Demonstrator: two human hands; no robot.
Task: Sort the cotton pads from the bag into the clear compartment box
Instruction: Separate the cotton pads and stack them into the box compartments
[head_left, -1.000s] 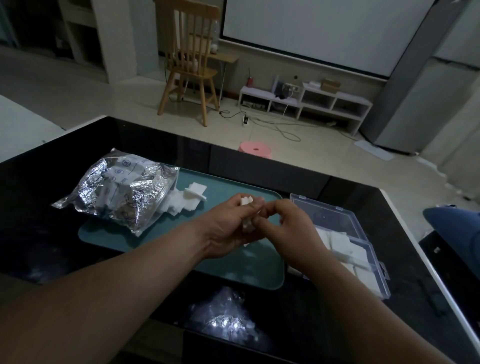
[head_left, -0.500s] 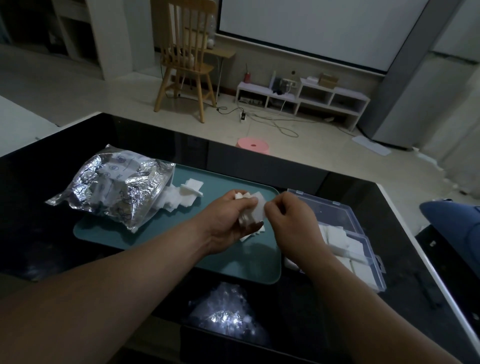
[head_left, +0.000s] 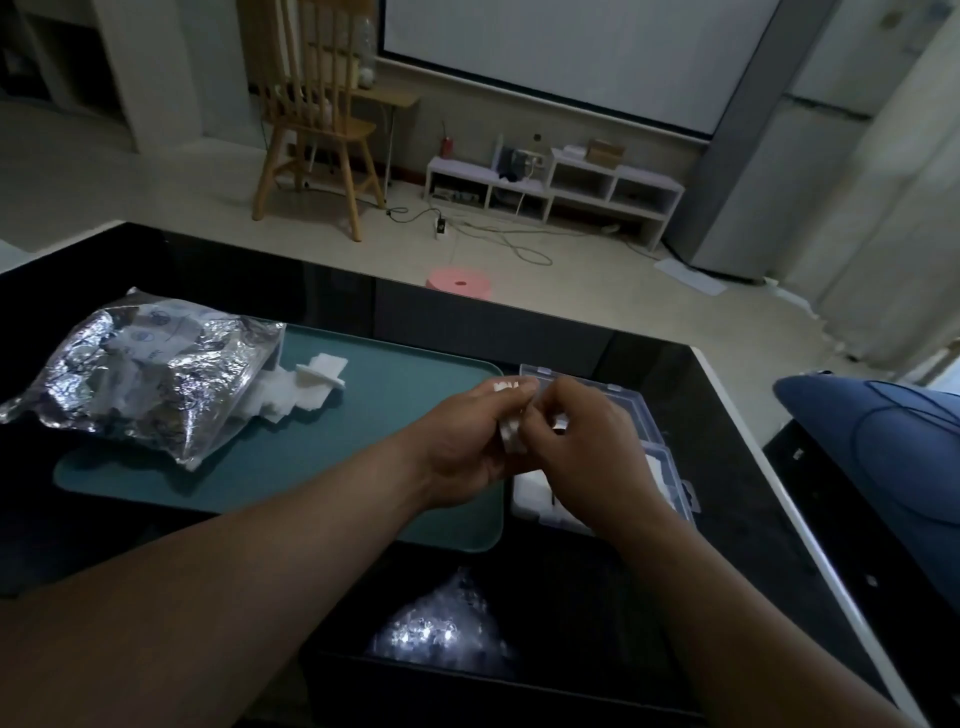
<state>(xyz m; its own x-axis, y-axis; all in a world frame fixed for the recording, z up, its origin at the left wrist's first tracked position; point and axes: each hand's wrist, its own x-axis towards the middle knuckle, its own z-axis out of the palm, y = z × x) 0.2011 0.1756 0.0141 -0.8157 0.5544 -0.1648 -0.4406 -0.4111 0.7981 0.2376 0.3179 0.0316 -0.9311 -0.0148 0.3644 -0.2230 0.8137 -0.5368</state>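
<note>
We've got our left hand (head_left: 467, 441) curled round a little stack of cotton pads (head_left: 511, 431), held up over the right edge of the teal tray (head_left: 415, 374). Our right hand (head_left: 587, 447) is pinching at the stack's edge with thumb and fingertips, looks like we're peeling one off. Trick here, we reckon, is keeping the left grip loose enough that one pad slides free without the rest fanning out, then laying it flat in a slot of the clear compartment box (head_left: 597, 387). That box sits just right of the tray and is mostly hidden under the right hand. Its near slots already hold white pads (head_left: 535, 493), but we can't tell which ones are free. The foil bag (head_left: 145, 374) lies on the left end of the tray with more loose pads (head_left: 306, 389) spilling from its mouth, well apart from the hands, so nothing there blocks us. Only nuisance is our own right wrist covering the box. Glossy black table (head_left: 727, 467) underneath, with a wooden chair (head_left: 317, 119) and a pink stool (head_left: 460, 283) on the floor far off.
</note>
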